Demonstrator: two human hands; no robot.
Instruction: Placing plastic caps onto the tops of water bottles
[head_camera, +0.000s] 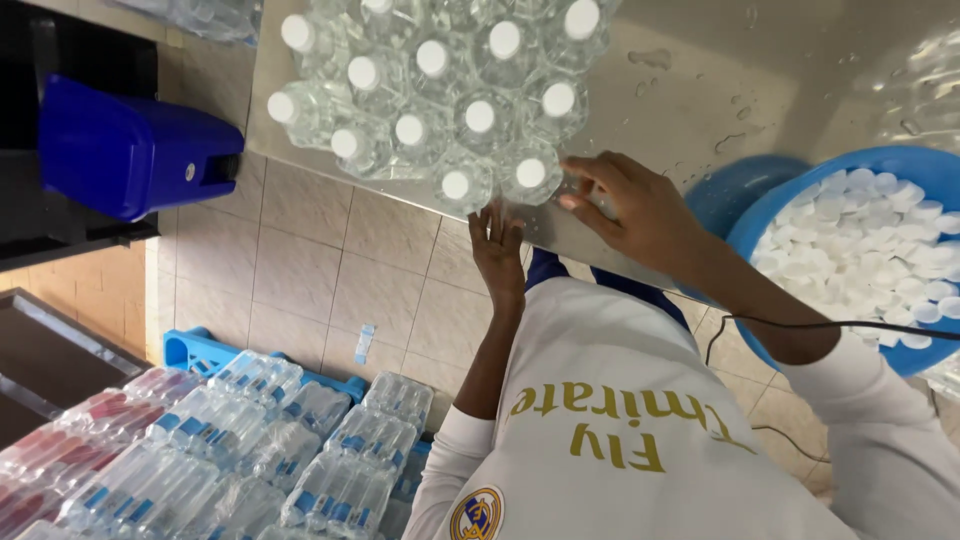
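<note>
A cluster of clear plastic bottles with white caps (440, 90) stands on a wet steel table (690, 80). My right hand (640, 210) rests on the table by its front edge, fingers spread, fingertips against the nearest capped bottle (530, 172). My left hand (497, 250) is just below the table edge with its fingers straight, touching the edge under another capped bottle (457, 185). Neither hand holds anything. A blue basin (775, 205) full of loose white caps (870, 250) sits right of my right arm.
A blue plastic bin (130, 150) stands at the left on a dark surface. Shrink-wrapped packs of bottled water (260, 440) lie on a blue pallet (195, 350) on the tiled floor (330, 260). A black cable (800, 323) crosses my right arm. More bottles show at the far right (930, 90).
</note>
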